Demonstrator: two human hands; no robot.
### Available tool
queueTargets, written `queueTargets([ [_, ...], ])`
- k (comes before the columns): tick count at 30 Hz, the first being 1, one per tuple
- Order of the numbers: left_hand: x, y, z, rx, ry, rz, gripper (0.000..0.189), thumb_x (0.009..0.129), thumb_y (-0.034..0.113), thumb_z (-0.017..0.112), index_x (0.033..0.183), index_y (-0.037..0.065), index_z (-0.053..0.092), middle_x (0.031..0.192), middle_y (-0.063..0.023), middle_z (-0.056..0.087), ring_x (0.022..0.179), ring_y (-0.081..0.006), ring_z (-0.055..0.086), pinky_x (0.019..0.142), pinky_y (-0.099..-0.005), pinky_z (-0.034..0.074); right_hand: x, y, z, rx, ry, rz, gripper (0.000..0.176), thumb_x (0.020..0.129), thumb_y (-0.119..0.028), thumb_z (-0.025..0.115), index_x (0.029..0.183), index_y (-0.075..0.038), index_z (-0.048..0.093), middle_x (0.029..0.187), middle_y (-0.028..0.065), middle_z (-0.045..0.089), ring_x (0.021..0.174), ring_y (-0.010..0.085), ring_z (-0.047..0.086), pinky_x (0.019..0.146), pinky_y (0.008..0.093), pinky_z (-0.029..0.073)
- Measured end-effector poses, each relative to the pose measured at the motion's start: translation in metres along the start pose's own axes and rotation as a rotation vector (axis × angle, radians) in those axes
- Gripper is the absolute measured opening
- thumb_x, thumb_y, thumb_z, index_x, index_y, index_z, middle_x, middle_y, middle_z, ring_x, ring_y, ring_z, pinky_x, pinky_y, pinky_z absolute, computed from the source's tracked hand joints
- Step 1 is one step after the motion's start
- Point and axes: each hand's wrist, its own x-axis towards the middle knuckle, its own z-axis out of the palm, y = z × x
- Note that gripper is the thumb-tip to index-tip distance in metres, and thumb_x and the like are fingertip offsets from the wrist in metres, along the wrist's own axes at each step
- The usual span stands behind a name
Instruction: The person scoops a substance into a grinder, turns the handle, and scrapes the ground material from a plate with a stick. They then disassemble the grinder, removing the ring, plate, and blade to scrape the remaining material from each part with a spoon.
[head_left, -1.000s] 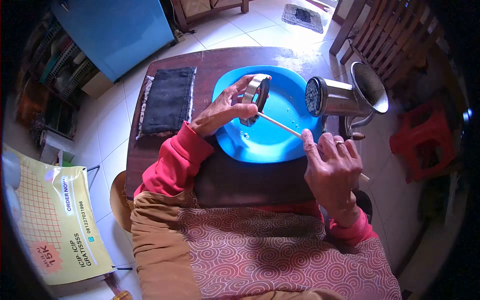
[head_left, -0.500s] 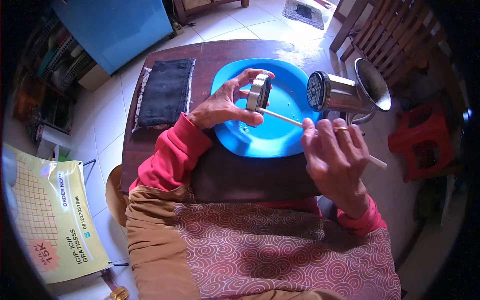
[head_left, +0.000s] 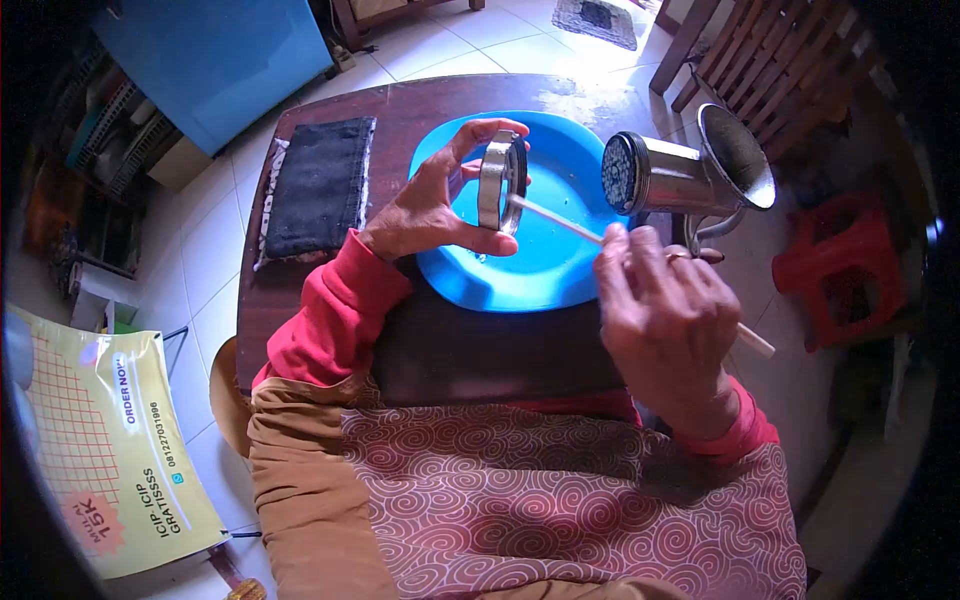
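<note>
My left hand (head_left: 435,200) grips a metal ring (head_left: 492,180) by its edge, thumb below and fingers above, over the blue plate (head_left: 440,270). My right hand (head_left: 668,320) is closed around a thin pale stick (head_left: 560,220), whose far tip reaches the inside of the ring. The stick's other end sticks out past the hand at lower right. Just beyond my right hand stands a metal meat grinder (head_left: 675,178), its round threaded opening toward the plate and its wide hopper (head_left: 735,160) at the right. Pale, bumpy material fills the opening.
A folded dark cloth (head_left: 318,190) lies on the left of the wooden table (head_left: 420,98). Small wet bits dot the plate. A red plastic stool (head_left: 840,265) and a slatted wooden chair (head_left: 760,60) stand to the right. At lower left hangs a yellow banner (head_left: 120,450).
The stick's tip has shifted from the ring's lower edge up to its inner side. The ring has turned slightly, showing more of its opening. The whole view has shifted a little.
</note>
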Motion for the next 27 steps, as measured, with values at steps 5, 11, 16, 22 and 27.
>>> queueTargets([
  [5,0.001,-0.002,-0.002,-0.040,0.048,0.010,0.095,0.049,0.034,0.085,0.127,0.009,0.037,0.116,-0.0097,0.050,0.106,-0.0217,0.052,0.092,-0.0381,0.043,0.009,0.009,0.000,-0.049,0.066,-0.012,0.007,0.062,-0.005,0.060,0.068,-0.002,0.057,0.073,0.0087,0.056,0.056,0.0153,0.053,0.044,0.0262,0.038],
  [11,0.001,0.005,-0.001,-0.186,0.059,-0.070,0.089,0.049,0.032,0.086,0.123,0.010,0.041,0.120,-0.0067,0.045,0.109,-0.0193,0.047,0.093,-0.0350,0.041,0.006,0.013,0.012,-0.104,0.215,-0.167,0.005,0.064,-0.002,0.060,0.068,0.001,0.058,0.077,0.0130,0.060,0.058,0.0173,0.056,0.047,0.0276,0.042],
  [16,0.000,0.002,0.002,-0.068,0.061,-0.033,0.092,0.049,0.038,0.083,0.125,0.010,0.039,0.118,-0.0079,0.048,0.105,-0.0187,0.051,0.089,-0.0385,0.042,0.015,0.018,0.003,-0.122,0.173,-0.233,0.006,0.066,-0.003,0.058,0.063,0.000,0.053,0.070,0.0097,0.054,0.058,0.0153,0.052,0.047,0.0266,0.039],
  [22,0.000,-0.002,-0.002,-0.118,0.060,0.006,0.094,0.049,0.033,0.084,0.126,0.009,0.035,0.117,-0.0083,0.046,0.105,-0.0229,0.051,0.092,-0.0394,0.042,0.016,0.022,-0.005,0.075,0.146,-0.263,0.010,0.068,-0.004,0.057,0.062,-0.001,0.050,0.070,0.0093,0.052,0.056,0.0158,0.050,0.046,0.0289,0.037],
  [27,0.002,0.003,0.001,-0.318,0.124,0.133,0.095,0.052,0.028,0.086,0.124,0.010,0.027,0.115,-0.0110,0.045,0.105,-0.0235,0.053,0.096,-0.0388,0.040,0.015,0.028,-0.029,-0.028,0.165,-0.188,0.005,0.066,0.001,0.062,0.069,0.000,0.057,0.068,0.0092,0.054,0.057,0.0163,0.053,0.046,0.0266,0.038],
])
